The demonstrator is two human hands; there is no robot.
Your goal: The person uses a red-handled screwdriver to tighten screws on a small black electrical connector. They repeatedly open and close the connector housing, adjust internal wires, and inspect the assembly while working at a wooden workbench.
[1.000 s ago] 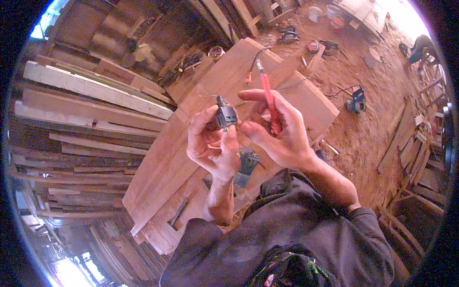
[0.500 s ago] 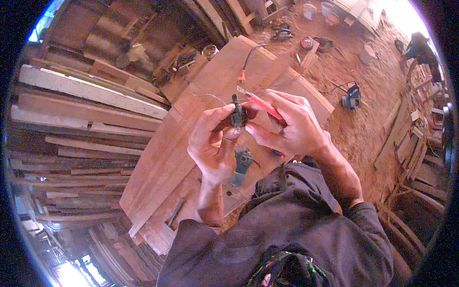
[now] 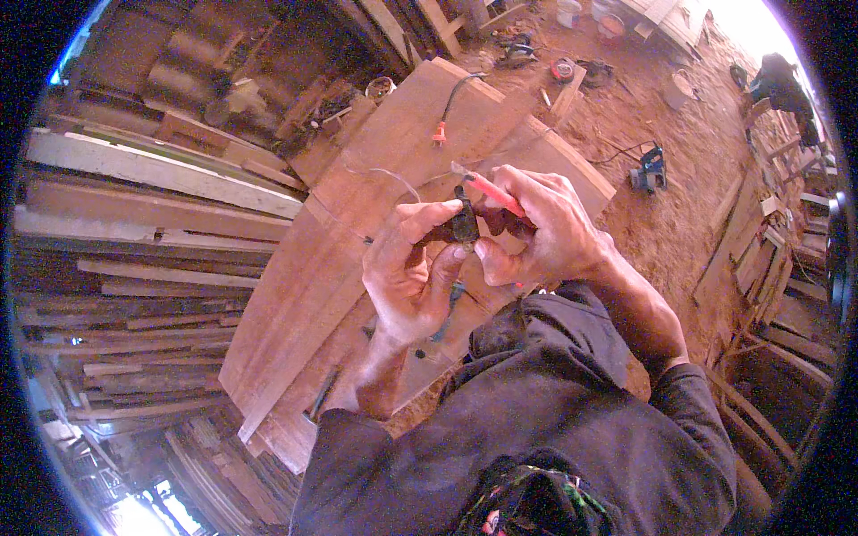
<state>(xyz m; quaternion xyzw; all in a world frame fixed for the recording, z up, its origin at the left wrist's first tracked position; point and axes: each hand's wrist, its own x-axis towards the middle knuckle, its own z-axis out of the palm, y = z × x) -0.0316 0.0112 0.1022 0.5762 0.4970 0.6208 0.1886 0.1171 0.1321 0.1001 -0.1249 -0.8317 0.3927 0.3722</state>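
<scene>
Raised over the wooden boards, my left hand (image 3: 407, 272) pinches a small black fitting (image 3: 464, 225) between thumb and fingers. The fitting has a rounded body and a short stub at its top; its exact kind cannot be made out. My right hand (image 3: 559, 228) grips a slim red-handled tool (image 3: 494, 192) with a flat metal tip that points up and left. The right thumb and fingertips meet the fitting's right side. A thin wire (image 3: 389, 174) runs across the board to the left fingers. Beyond the hands lies an orange-red plug (image 3: 439, 136) on a black cord.
Large flat boards (image 3: 295, 304) lie beneath my hands. On them are a hammer (image 3: 320, 397) and a blue-green tool (image 3: 450, 311), mostly hidden. Stacked planks (image 3: 170, 188) fill the left side. A blue power tool (image 3: 650, 170) and a red tape measure (image 3: 562, 70) sit at right and far.
Both hands, with the black fitting and red-handled tool, have shifted slightly right. The fitting appears turned a little. My left hand and forearm now cover more of the blue-green tool.
</scene>
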